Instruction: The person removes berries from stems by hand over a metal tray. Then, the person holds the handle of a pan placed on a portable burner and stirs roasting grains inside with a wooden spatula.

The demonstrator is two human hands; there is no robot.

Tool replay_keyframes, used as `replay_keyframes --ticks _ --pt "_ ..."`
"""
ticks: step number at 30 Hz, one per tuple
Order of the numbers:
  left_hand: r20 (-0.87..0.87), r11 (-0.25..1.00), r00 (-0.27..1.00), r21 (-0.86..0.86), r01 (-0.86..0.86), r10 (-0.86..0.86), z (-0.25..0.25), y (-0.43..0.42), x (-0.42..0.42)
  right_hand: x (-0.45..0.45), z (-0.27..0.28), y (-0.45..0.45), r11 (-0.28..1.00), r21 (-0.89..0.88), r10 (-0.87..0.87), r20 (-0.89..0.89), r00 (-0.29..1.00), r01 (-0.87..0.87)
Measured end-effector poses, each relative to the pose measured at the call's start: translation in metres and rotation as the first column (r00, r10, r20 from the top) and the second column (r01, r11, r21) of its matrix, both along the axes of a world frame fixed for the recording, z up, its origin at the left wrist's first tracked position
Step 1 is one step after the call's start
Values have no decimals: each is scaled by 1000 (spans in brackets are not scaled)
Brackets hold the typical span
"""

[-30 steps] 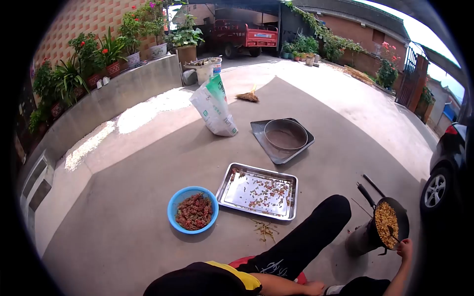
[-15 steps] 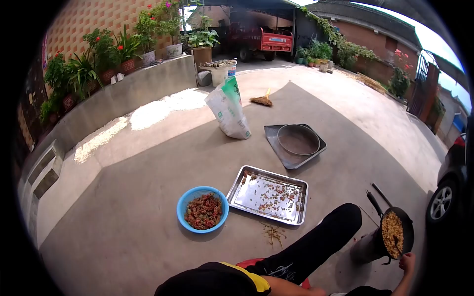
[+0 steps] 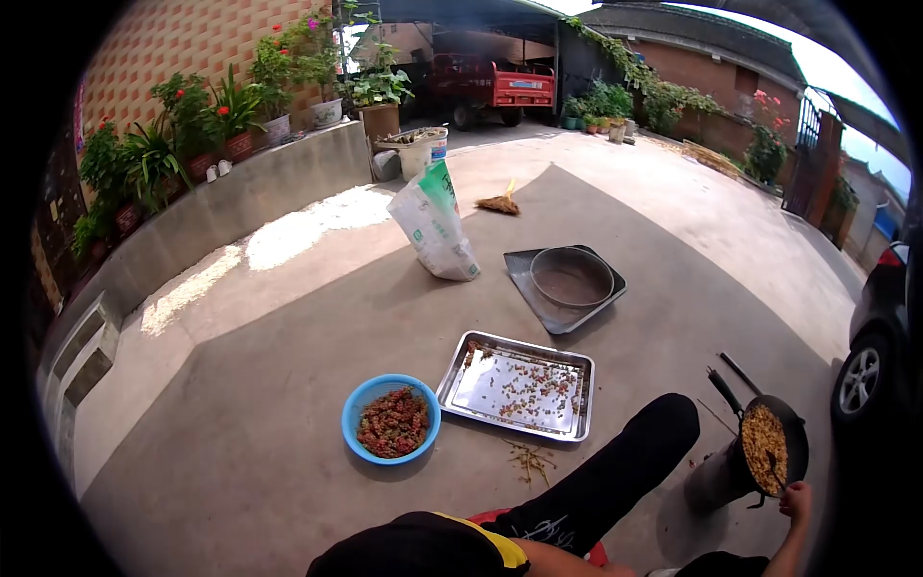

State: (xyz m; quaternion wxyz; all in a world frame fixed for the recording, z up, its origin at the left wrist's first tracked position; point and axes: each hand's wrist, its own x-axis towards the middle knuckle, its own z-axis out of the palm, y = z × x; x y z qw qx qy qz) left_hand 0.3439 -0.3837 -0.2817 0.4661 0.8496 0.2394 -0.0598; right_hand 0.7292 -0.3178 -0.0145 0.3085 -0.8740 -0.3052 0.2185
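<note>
My right hand (image 3: 796,501) is closed round the end of a thin dark stirring tool, likely a spatula (image 3: 774,468), whose head is hidden in the food. The tool dips into a black wok (image 3: 796,435) of small yellow-brown pieces (image 3: 763,440). Under the wok stands a dark round stove (image 3: 711,484). Of my left arm only the forearm (image 3: 562,561) shows along the bottom edge, and the hand is cut off. A second dark handle (image 3: 740,373) lies beside the wok's own handle (image 3: 723,389).
On the concrete stand a blue basket (image 3: 349,438) of reddish peppercorn-like clusters, a metal tray (image 3: 471,385) with scattered bits, and a round sieve (image 3: 572,277) on a dark square pan (image 3: 550,315). Behind are a white sack (image 3: 433,231) and a broom (image 3: 500,204). A car (image 3: 870,356) is at right.
The whole view has tilted slightly, so ground objects sit a little lower and further left. My right hand stays at the wok, on the stirring tool, with only a slight shift.
</note>
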Motion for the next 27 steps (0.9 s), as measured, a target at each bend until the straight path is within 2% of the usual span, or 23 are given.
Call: replay_keyframes --ticks 3,5,6,7,8,9,11,13,15,16,17,18,19,20,21,22,23,25,27 --pt "-21 997 997 -14 71 -71 24 4 -5 -11 8 -3 1000 9 -14 -15 1000 14" --pt "229 955 936 -191 -225 266 19 -2 4 -23 13 -5 1000 10 -11 12 1000 11" --pt "171 917 930 -297 -267 326 103 10 -32 -28 17 -5 1000 -11 -6 20 1000 6" --pt "248 867 851 -330 -374 462 100 9 -28 -16 7 -2 1000 7 10 -17 1000 -10" --pt "295 838 799 -345 -423 525 122 15 -33 -20 9 0 1000 -11 -22 -35 999 21" --pt "343 814 747 -361 -455 569 136 20 -37 -14 3 -5 998 56 11 -146 989 -3" --pt "460 787 639 -380 -486 616 182 49 -44 -29 7 -14 999 36 5 -121 993 -1" --pt "631 743 428 -394 -541 647 240 119 -44 -45 17 -6 999 22 24 -47 999 -23" --pt "779 687 171 -400 -607 604 300 205 -33 -57 28 -13 999 32 18 -16 1000 -17" --pt "824 675 81 -398 -622 561 320 245 -29 -53 17 -10 999 0 32 16 999 -32" --pt "903 726 150 -215 -654 403 305 361 -24 -45 9 -9 998 -28 52 56 997 -51" --pt "888 863 284 -203 -463 361 352 292 -3 -40 14 -9 999 -22 41 56 998 -39" --pt "841 975 500 -131 -182 206 386 218 14 -39 13 -9 998 -32 62 68 996 -60" --pt "737 986 675 -97 132 -18 404 160 25 -40 9 -9 996 -47 82 80 993 -79" --pt "607 895 751 -143 423 -258 413 106 31 -36 12 -9 997 -32 75 51 996 -73" --pt "478 754 749 -236 613 -459 423 61 35 -28 21 -6 997 -38 64 59 996 -61" --pt "387 660 707 -272 700 -591 428 41 35 -26 21 -8 999 -16 46 58 997 -46" --pt "397 674 640 -69 735 -657 421 74 35 -33 26 -13 999 36 27 72 997 -29" --pt "338 608 507 397 688 -793 426 143 37 -28 24 -11 997 72 32 106 994 -40"
